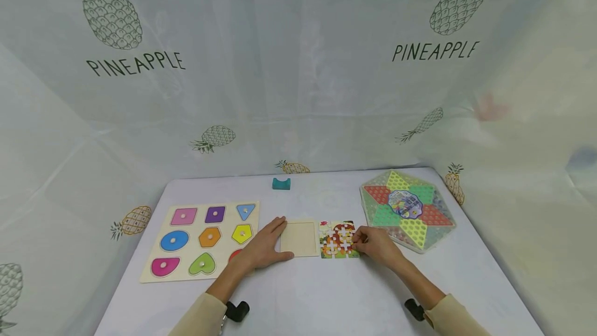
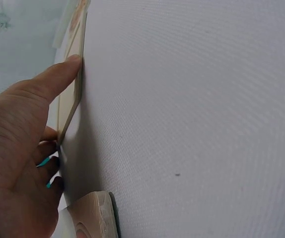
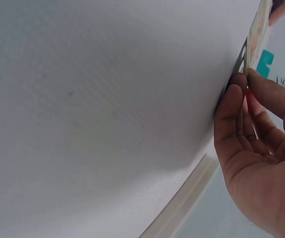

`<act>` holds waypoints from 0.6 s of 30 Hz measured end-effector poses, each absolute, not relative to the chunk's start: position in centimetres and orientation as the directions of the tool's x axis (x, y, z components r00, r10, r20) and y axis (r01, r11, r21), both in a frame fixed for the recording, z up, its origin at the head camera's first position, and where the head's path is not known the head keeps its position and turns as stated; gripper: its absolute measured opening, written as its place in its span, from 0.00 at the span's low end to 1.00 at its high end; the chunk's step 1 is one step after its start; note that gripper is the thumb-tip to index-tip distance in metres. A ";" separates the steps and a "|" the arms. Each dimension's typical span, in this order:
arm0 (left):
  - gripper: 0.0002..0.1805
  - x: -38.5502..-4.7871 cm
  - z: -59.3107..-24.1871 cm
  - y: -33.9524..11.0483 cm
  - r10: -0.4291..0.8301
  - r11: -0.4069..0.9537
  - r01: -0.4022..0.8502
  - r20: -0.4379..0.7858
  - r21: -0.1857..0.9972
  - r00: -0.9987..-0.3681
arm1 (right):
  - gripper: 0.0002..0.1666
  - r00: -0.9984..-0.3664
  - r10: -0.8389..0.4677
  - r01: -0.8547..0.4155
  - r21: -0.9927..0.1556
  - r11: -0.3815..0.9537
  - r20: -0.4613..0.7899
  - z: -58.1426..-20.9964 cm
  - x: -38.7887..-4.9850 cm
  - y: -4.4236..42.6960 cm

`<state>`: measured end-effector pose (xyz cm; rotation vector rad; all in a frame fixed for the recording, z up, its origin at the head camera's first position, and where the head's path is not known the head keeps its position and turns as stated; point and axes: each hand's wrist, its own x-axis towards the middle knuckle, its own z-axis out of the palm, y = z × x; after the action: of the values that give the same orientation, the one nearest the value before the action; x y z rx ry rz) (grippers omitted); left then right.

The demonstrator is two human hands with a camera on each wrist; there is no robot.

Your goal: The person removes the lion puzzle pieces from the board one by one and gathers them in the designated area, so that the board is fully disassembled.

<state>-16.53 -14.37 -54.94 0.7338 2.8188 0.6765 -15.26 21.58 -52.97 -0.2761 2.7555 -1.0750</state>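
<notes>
A small jigsaw puzzle (image 1: 333,240) with a bright picture lies on the table, several of its pieces joined and white gaps showing between some. Beside it on the left is a shallow wooden puzzle tray (image 1: 300,239), its inside bare. My left hand (image 1: 267,245) rests against the tray's left side, with the thumb (image 2: 63,75) touching the near edge. At the puzzle's right edge, my right hand (image 1: 375,245) pinches a jigsaw piece (image 3: 249,64) between thumb and index finger. The fingertips hide part of that piece.
To the left lies a shape board (image 1: 191,268) with coloured knobbed shapes, partly behind my left forearm. A hexagonal Chinese checkers board (image 1: 412,211) sits at the back right. A small teal block (image 1: 281,184) stands near the back edge of the white table (image 1: 322,299).
</notes>
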 end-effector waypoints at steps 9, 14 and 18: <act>0.53 -16.5 -54.8 -14.3 0.501 0.767 0.433 -0.020 0.473 -0.865 | 0.08 -0.977 -0.187 -0.074 -0.651 0.755 -0.105 -52.8 -15.2 21.1; 0.53 -16.4 -54.7 -14.3 0.498 0.770 0.431 -0.023 0.470 -0.867 | 0.09 -0.976 -0.200 -0.100 -0.644 0.758 -0.085 -52.9 -15.1 21.0; 0.53 -16.3 -54.6 -14.2 0.491 0.778 0.422 -0.032 0.465 -0.871 | 0.09 -0.976 -0.200 -0.099 -0.654 0.750 -0.082 -52.9 -15.0 20.9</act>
<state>-16.32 -14.21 -54.61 0.7278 2.8180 0.6831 -14.96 20.94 -52.89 -0.2405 2.7994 -1.0345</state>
